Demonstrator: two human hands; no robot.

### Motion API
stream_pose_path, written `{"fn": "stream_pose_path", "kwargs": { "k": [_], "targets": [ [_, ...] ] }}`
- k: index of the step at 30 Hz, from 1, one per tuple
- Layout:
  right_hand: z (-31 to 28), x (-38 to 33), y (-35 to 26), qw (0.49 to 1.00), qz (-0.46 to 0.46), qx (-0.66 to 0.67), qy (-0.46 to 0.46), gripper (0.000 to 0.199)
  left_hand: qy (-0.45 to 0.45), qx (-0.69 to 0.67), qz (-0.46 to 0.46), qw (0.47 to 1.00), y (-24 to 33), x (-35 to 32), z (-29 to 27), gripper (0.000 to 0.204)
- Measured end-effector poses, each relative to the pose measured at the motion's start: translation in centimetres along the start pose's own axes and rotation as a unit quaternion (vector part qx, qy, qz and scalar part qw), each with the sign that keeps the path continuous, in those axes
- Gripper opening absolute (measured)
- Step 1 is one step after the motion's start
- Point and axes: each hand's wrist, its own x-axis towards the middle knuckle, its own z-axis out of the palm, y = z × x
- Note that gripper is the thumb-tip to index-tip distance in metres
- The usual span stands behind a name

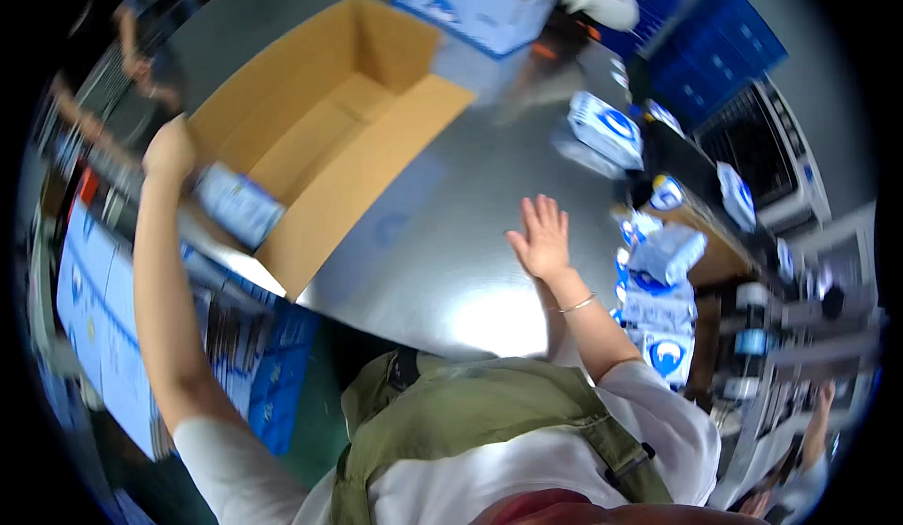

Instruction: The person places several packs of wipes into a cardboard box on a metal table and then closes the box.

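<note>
An open cardboard box [372, 177] lies slanted across the left of the metal table [470, 214]. My left hand [171, 151] is closed on the rim at its left corner. Inside, at the end close to that hand, sits a blue-and-white soft package [237, 203]; the rest of the box's visible floor is bare brown. My right hand [544, 238] is over the middle of the table, fingers spread and nothing in them. The packages nearest it are a pile of white-and-blue soft packs [666, 254] to its right.
Across the table, a gloved hand [585, 0] of another person is beside a blue-and-white carton [470, 3]. More packs [607, 130] lie along the right side. Flattened blue cartons [103, 309] are stacked at lower left. Blue crates [715, 50] stand at the back right.
</note>
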Motion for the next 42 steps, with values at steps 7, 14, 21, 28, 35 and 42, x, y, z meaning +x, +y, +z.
{"fn": "stream_pose_path", "kwargs": {
  "k": [7,14,21,28,35,42],
  "targets": [
    [-1.4,-1.1,2.1,0.995,0.078,0.051,-0.023,0.067,0.067,-0.364,0.494,0.787,30.3,-18.0,-8.4,0.039],
    [-12.7,5.7,19.2,0.956,0.136,-0.176,0.194,0.086,-0.132,-0.280,0.284,0.908,34.7,-21.5,5.2,0.066],
    [-20.7,11.6,34.5,0.939,0.218,-0.261,0.048,0.122,-0.172,-0.288,0.255,0.907,35.5,-21.2,4.1,0.065],
    [-14.9,20.8,28.5,0.985,0.163,0.016,0.048,0.078,-0.151,-0.293,0.249,0.911,35.4,-21.1,4.4,0.062],
    [-15.8,16.3,18.7,0.990,0.069,0.097,-0.069,0.071,-0.136,-0.323,0.254,0.901,35.4,-20.8,4.3,0.058],
    [-14.9,-4.8,0.5,0.995,-0.067,-0.038,-0.067,0.086,-0.109,-0.342,0.269,0.894,34.6,-21.7,5.9,0.059]
  ]
}}
